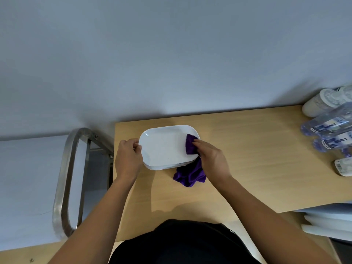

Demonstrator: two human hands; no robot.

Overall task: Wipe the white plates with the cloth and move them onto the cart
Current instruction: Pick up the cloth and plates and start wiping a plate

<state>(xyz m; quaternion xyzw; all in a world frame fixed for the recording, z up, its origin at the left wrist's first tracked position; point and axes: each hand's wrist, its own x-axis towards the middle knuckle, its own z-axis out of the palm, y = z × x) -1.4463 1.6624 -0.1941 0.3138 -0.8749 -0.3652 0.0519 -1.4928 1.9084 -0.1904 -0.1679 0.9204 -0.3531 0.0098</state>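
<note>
A small stack of white rectangular plates [163, 147] lies on the wooden table [247, 159] near its left end. My left hand [128, 159] grips the left rim of the top plate, thumb on the rim. My right hand [210, 157] holds a purple cloth [190, 143] and presses it onto the right end of the top plate. The rest of the cloth hangs down onto the table in front of the stack. The metal cart [70, 178] stands to the left of the table, with its rounded handle nearest me.
Several plastic water bottles [331, 128] and white containers [320, 103] lie at the table's right end. A grey wall runs behind the table. White stacked items [327, 223] sit below the table's right front edge.
</note>
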